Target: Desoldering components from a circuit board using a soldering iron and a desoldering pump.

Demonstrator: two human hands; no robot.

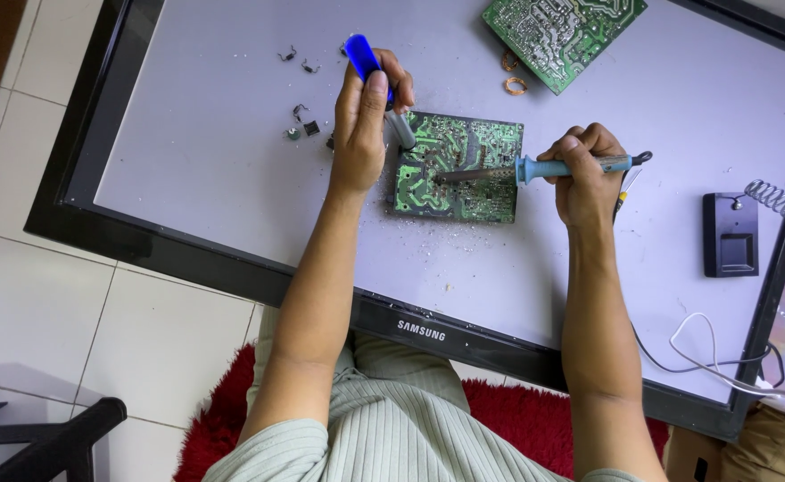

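A green circuit board [450, 192] lies solder side up on the pale face of a flat screen [214, 170] used as a work surface. My left hand [361, 120] grips a blue desoldering pump [364, 55], its grey tip pointing down at the board's upper left corner. My right hand [589, 170] holds a soldering iron [544, 167] by its light blue handle. The iron's dark tip reaches left and rests on the middle of the board.
A second green circuit board [557, 31] lies at the top, with two copper wire coils [516, 85] beside it. Small removed components [303, 125] sit left of my left hand. A black iron stand [730, 234] with a spring holder and white cables [723, 357] lie at right.
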